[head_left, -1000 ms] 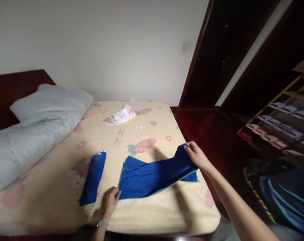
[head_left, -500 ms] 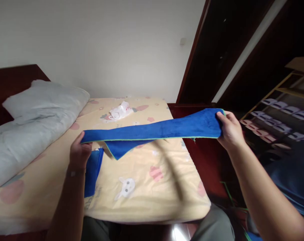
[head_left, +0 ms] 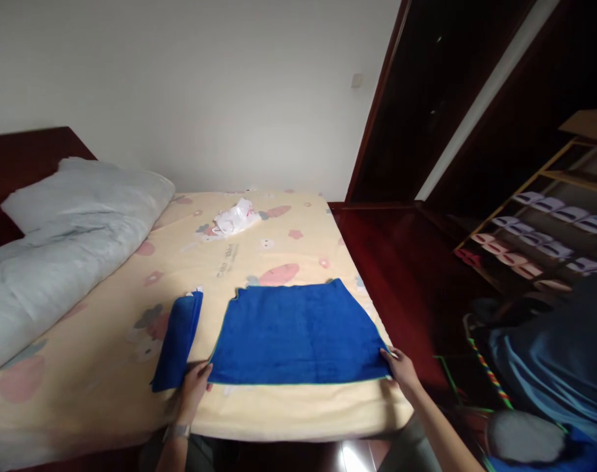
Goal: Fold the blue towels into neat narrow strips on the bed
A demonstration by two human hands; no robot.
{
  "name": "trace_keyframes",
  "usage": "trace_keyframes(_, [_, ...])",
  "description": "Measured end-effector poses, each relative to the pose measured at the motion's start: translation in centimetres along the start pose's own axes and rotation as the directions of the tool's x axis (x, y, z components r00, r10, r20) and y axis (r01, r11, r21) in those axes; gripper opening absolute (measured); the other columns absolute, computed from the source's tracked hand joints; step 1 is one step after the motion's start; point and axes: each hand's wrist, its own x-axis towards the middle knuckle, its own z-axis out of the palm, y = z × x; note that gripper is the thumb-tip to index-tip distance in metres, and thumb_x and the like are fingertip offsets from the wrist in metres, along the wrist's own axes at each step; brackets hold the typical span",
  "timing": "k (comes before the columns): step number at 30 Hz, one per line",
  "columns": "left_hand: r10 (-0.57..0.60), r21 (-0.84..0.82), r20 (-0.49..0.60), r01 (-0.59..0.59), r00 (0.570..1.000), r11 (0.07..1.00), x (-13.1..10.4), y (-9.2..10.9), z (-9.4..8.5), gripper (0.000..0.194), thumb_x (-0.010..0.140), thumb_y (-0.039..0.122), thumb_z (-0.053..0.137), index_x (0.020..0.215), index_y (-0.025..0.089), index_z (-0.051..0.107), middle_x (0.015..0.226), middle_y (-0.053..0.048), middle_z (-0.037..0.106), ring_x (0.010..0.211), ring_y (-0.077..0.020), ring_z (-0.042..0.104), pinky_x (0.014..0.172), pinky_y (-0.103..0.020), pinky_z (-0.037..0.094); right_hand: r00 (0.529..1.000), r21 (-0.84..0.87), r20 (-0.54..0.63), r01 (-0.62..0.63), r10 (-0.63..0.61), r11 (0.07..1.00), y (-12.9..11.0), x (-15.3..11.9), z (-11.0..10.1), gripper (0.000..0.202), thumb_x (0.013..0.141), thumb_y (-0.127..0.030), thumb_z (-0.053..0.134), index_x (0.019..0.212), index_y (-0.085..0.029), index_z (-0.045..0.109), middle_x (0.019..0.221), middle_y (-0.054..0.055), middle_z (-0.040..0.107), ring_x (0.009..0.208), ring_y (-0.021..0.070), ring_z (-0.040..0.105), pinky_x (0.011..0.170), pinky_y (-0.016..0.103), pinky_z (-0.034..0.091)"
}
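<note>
A blue towel (head_left: 298,334) with a thin green edge lies spread on the bed, its far left corner slightly crumpled. My left hand (head_left: 195,383) pinches its near left corner, close to the mattress. At the near right corner my right hand (head_left: 399,367) grips the cloth between thumb and fingers. Just left of my left hand lies a folded blue towel (head_left: 178,344) in a narrow strip, with a small white tag at its far end.
The bed (head_left: 249,416) has a cream sheet with rabbits and carrots. A crumpled white plastic bag (head_left: 237,217) lies farther back, and a grey quilt (head_left: 82,242) on the left. Slippers fill a shoe rack (head_left: 539,174) at right, near dark blue fabric (head_left: 549,347).
Both hands have come down toward me with the towel, which was stretched in the air and now lies spread on the bed. The folded towel has stayed in place.
</note>
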Motion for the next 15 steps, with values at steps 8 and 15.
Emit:
trace_keyframes(8, [-0.110,0.147,-0.012,0.111,0.994,0.983,-1.6,-4.5,-2.9,0.059,0.060,0.070,0.062,0.086,0.018,0.070,0.075,-0.008,0.070,0.067,-0.0252,0.066,0.056,-0.034,0.052,0.999,-0.310,0.034,0.007,0.004,0.951,5.4,-2.0,-3.3,0.074,0.056,-0.072,0.061,0.102,-0.015,0.065,0.098,0.019,0.076,0.094,0.0369,0.072,0.079,0.040,0.056])
trace_keyframes(15, [0.330,0.637,-0.509,0.090,0.795,0.765,-0.3,-2.4,-6.5,0.061,0.078,0.063,0.053,0.106,0.010,0.063,0.096,-0.020,0.066,0.101,-0.0377,0.061,0.090,-0.049,0.047,0.991,-0.537,-0.024,0.096,-0.129,0.838,8.8,-7.0,-6.9,0.058,0.070,-0.067,0.048,0.105,-0.023,0.062,0.108,0.017,0.073,0.096,0.0376,0.071,0.080,0.045,0.055])
